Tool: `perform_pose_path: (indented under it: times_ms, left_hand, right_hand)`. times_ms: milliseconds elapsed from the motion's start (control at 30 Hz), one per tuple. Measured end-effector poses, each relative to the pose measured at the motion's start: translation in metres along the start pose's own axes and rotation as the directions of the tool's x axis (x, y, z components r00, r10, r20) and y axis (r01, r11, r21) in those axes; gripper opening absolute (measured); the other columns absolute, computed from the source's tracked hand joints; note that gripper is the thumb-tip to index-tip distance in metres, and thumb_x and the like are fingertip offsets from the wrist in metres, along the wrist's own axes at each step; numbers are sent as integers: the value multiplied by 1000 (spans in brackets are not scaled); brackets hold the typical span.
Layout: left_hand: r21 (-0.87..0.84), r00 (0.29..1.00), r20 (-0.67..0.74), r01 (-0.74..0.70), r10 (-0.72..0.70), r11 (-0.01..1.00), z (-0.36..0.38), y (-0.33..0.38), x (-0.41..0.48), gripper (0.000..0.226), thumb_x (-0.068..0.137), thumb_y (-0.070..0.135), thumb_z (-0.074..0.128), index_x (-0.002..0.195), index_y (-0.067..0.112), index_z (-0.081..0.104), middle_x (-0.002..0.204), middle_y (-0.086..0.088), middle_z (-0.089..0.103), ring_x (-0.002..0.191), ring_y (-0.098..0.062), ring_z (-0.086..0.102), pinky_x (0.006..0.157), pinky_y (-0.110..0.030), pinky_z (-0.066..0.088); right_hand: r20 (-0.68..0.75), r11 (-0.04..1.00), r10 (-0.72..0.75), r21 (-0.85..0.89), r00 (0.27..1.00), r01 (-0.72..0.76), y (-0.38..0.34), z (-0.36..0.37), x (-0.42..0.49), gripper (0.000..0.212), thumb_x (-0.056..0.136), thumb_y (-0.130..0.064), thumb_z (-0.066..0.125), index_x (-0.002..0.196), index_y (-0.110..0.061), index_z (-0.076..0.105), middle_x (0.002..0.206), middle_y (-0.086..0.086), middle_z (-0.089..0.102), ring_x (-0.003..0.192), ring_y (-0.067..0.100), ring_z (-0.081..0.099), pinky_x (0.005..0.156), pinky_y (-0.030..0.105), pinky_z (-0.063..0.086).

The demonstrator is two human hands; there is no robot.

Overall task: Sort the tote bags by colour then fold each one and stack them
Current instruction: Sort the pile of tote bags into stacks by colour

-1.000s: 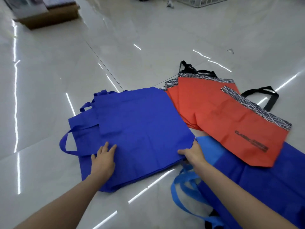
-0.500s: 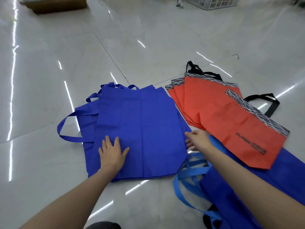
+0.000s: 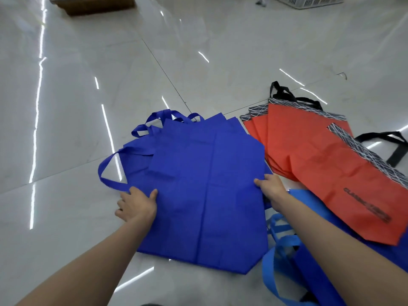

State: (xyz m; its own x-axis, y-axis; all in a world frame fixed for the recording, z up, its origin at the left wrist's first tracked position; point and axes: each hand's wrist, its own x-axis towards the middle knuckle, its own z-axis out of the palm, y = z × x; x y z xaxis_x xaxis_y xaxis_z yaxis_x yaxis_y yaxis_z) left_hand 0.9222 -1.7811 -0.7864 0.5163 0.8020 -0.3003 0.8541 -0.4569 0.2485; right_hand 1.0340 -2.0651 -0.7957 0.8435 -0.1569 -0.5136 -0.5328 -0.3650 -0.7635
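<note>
While both bare forearms reach in from the near edge, the person's hands hold opposite sides of a blue bag (image 3: 209, 184) spread flat on a glossy pale tiled floor (image 3: 198, 51). The left hand (image 3: 135, 206) is at the bag's left edge, back of the hand upward, thumb lying on top of the cloth and pointing right, the other fingers bent down beside the edge, gripping it. The right hand (image 3: 270, 189) is at the bag's right edge, wrist bent inward, its fingers curled round the cloth there.

This bag tops a loose pile of matching blue bags in the middle of the scene. Their edges fan out at the far side, and their looped handles (image 3: 106, 173) stick out to the far left.

Just right of that pile lies a fanned heap of orange bags (image 3: 309, 155) with patterned black-and-white bands along the top and black handles (image 3: 388, 140). The nearest orange bag lies askew with dark printed lettering, too blurred to read.

At the near right, partly under the right forearm, lies another dark blue bag (image 3: 320, 272) with lighter blue straps (image 3: 271, 268).

Far left sits a cardboard box (image 3: 95, 4); far right, a white crate (image 3: 309, 1).
</note>
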Motion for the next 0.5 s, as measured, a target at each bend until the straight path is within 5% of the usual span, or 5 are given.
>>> perform_pose_path:
  times_ms: [167,300,367,433,500]
  left_hand:
    - [-94,989,-125,-87,75,992,-5,-1,-11,65,87,46,58,126,-2,40,130,-23,37,117,-40,40,96,-48,34]
    - [-291,997,10,78,-78,954,-12,-8,-15,72,88,49,55,130,-3,32,131,-25,36,115,-44,44,90,-51,39]
    - [-416,986,129,154,-109,896,-12,-10,-14,73,88,51,54,131,-4,31,131,-25,41,113,-44,47,88,-48,40]
    - [-511,968,231,206,-97,835,-11,-10,-11,75,86,50,58,131,-4,33,130,-22,45,114,-41,47,89,-44,40]
    - [-592,956,272,253,-107,765,-7,-12,-7,68,84,38,67,129,-3,37,128,-18,48,114,-41,48,93,-44,41]
  right_hand:
    - [-386,922,94,382,918,66,21,-11,-32,15,94,-1,48,95,-3,63,103,13,61,88,20,52,69,28,41]
    - [-409,795,267,605,872,40,41,2,-58,20,95,-1,46,110,4,58,106,14,58,89,19,49,73,29,41]
    - [-325,797,263,604,909,-15,48,19,-72,19,95,0,47,110,7,57,103,12,57,85,19,51,63,27,44]
    - [-51,793,239,587,970,-165,51,39,-87,9,93,0,51,101,-1,56,93,13,60,67,22,58,48,25,48]
    - [252,808,238,485,938,-335,48,52,-100,10,93,-5,54,103,-7,52,86,11,62,58,22,62,47,27,50]
